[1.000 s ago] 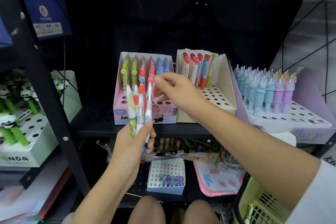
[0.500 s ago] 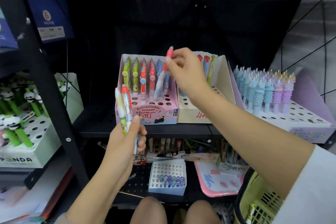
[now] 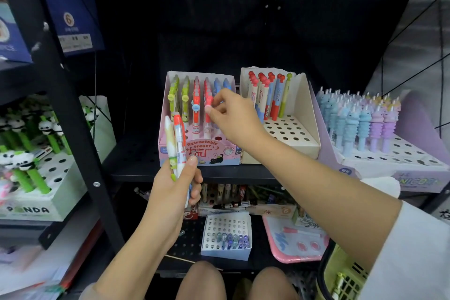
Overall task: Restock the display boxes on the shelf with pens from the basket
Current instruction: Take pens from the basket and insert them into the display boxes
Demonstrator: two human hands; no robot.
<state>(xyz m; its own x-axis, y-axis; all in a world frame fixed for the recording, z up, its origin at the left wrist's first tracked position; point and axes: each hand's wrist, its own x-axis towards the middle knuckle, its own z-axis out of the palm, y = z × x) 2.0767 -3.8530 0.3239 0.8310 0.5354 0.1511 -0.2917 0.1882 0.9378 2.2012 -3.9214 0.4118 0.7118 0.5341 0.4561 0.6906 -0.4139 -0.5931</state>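
Nearest, at the lower right corner, the rim of a yellow-green basket [image 3: 345,273] is seen beside the person's knees.

Left hand [image 3: 174,192]: held low in front of the shelf edge [image 3: 136,174], its grip closed around two pens [image 3: 175,146] standing upright, one white with a green band, one white with an orange-red cap. Thumb is pressed against the barrels.

Right hand [image 3: 233,117]: reached over the pink display box [image 3: 197,153], marked "Retractable eraser". Its grip is pinched, thumb and forefinger, on the pink top of a red pen [image 3: 208,114] standing in the box's fourth row from the left. Whether the pen is fully seated in its hole cannot be told.

Behind this pen, rows of green, red and blue pens are racked. Just right of the box, touching it, a cream display box [image 3: 292,134] is noted, with pens only at its far end and many holes bare. Further right, a lilac box [image 3: 394,161] of blue and purple pens.
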